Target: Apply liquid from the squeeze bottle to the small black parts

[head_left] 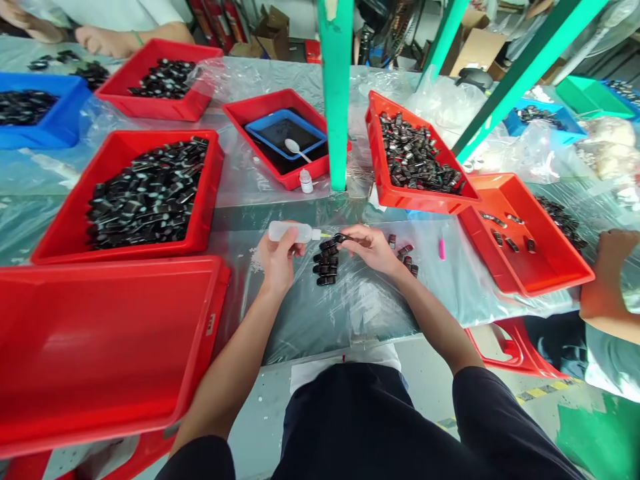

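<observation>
My left hand (281, 257) is closed round a translucent white squeeze bottle (291, 232), held nearly level with its thin yellowish tip pointing right. The tip is beside a small black part (341, 238) pinched in the fingers of my right hand (369, 247). Under and just in front of that part, several black pieces (326, 270) lie in a short column on the plastic-covered table (300, 320). A few dark red and black pieces (406, 252) are to the right of my right hand, with a pink stick (442, 249) beyond them.
Red trays of black parts stand at left (215, 193) and back right (373, 153). A red tray (235, 110) behind holds a blue tray and spoon. A green post (335, 100) rises behind my hands. Another person's arm (607, 280) is at right; other hands (103, 41) are at back left.
</observation>
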A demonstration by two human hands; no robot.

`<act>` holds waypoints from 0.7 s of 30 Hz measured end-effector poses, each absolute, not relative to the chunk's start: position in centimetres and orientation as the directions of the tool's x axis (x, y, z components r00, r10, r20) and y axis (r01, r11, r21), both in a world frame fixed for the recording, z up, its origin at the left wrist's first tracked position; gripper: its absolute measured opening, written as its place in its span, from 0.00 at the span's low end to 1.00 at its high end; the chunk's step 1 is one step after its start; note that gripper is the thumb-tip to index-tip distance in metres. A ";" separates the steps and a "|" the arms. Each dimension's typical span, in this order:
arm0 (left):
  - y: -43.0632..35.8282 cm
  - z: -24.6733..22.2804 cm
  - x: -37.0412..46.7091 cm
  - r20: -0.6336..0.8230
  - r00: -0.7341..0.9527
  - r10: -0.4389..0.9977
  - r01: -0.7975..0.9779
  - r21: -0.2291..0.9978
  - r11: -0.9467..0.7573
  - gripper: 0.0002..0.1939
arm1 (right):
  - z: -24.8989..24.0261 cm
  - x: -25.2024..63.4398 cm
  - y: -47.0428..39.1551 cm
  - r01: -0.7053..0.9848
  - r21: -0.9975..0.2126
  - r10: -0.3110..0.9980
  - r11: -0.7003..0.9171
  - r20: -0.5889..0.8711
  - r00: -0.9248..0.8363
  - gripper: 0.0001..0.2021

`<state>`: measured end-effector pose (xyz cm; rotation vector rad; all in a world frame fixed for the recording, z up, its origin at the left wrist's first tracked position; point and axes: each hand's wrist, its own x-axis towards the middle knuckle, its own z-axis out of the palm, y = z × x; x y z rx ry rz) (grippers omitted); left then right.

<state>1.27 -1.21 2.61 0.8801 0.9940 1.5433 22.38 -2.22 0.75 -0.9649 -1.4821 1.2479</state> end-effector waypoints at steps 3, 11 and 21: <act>-1.2 2.7 1.4 0.058 -0.214 0.975 -0.346 0.929 -0.131 0.22 | 0.4 22.4 -2.0 0.000 -0.987 0.953 0.163 0.157 -0.258 0.23; -1.2 3.4 1.7 0.067 -0.205 0.976 -0.287 0.950 -0.126 0.17 | 0.4 22.8 -1.5 0.023 -0.983 0.938 0.183 0.167 -0.304 0.18; -1.4 3.6 1.9 0.081 -0.206 0.975 -0.272 0.952 -0.137 0.09 | 0.5 22.8 -1.4 -0.015 -0.982 0.927 0.188 0.182 -0.327 0.16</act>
